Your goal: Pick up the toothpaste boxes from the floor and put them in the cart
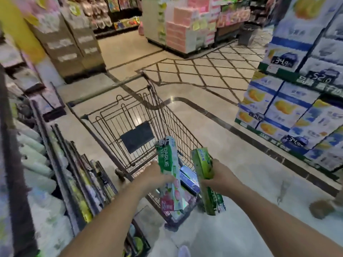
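My left hand point(155, 176) grips a long green and white Darlie toothpaste box point(168, 164) with pink fruit at its near end, held over the near part of the wire shopping cart point(130, 115). My right hand point(218, 176) grips a second green toothpaste box point(203, 164) just outside the cart's right side, above the floor. Both boxes point away from me. A blue box point(189, 179) lies inside the cart basket between the two held boxes.
Shelves of packaged goods point(55, 173) run close along the left of the cart. Stacked blue and white cartons point(289, 108) with price tags stand on the right. Pink packs point(180, 30) and brown cartons point(70, 45) stand farther back. Shiny tiled floor point(222, 145) stretches between them.
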Motion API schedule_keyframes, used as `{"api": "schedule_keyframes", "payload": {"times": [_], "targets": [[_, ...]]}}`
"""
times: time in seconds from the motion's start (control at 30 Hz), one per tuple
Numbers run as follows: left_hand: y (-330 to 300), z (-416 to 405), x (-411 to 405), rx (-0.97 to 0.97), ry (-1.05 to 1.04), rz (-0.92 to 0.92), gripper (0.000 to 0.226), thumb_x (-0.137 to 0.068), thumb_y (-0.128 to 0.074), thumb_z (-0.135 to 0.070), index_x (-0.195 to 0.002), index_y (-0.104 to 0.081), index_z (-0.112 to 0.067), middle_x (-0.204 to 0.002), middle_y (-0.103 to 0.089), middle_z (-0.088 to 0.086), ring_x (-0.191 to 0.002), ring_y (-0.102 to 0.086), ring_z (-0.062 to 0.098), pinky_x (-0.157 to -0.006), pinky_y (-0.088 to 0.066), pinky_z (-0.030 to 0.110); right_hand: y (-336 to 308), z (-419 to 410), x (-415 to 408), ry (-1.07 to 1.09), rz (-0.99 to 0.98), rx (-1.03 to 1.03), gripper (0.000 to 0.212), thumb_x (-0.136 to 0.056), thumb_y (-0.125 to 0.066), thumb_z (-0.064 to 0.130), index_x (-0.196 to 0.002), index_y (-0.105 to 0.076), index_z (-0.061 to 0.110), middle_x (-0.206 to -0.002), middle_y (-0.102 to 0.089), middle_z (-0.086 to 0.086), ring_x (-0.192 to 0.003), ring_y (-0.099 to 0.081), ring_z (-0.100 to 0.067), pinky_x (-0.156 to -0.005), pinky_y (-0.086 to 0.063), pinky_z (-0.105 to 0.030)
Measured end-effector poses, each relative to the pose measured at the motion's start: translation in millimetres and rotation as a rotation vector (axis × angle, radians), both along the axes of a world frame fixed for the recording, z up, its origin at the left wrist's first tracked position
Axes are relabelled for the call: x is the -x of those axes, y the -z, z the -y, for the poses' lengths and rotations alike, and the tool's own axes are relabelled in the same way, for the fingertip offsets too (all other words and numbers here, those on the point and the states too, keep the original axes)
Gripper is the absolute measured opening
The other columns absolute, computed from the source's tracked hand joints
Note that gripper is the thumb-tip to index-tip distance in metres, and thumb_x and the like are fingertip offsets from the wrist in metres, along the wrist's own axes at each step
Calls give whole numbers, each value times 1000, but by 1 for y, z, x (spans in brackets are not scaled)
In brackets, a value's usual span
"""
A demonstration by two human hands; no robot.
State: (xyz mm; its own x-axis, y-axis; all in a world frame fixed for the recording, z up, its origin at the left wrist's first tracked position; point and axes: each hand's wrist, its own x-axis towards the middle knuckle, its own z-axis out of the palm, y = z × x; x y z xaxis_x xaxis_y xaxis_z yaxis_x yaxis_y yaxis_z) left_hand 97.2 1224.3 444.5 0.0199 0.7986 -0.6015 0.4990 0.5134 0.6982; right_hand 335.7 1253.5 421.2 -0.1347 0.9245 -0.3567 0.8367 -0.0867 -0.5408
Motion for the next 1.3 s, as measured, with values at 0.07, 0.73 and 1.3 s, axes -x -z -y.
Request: {"api": "schedule_keyframes", "payload": {"times": [0.07, 0.73, 1.3], "targets": [[8, -25, 4, -5, 12, -32, 42, -75, -78, -34, -105, -50, -26, -101, -67, -4, -87, -69, 16, -62, -60, 32, 5, -30, 7, -19, 19, 19, 43, -69, -76, 36, -98, -48, 24, -89, -60, -1, -80, -60, -17, -72, -56, -41], [237, -70, -13, 416, -562, -132, 93, -76, -76, -29, -148, -20, -12, -130, -52, 8, -92, -58, 14, -86, -50, 27, 220, -166, 98, -497, 189, 424, 34, -83, -67, 15, -106, -42, 12, -100, -54, -7, -77, -55, -18, -59, -45, -29], [312, -68, -41, 603, -603, -297, 86, -96, -53, -17, -149, 8, 9, -150, -34, 26, -109, -60, 20, -83, -51, 26, 283, -164, 95, -709, 383, 308, 26, -95, -53, 33, -113, -56, 14, -120, -49, -5, -105, -56, -24, -83, -49, -36]]}}
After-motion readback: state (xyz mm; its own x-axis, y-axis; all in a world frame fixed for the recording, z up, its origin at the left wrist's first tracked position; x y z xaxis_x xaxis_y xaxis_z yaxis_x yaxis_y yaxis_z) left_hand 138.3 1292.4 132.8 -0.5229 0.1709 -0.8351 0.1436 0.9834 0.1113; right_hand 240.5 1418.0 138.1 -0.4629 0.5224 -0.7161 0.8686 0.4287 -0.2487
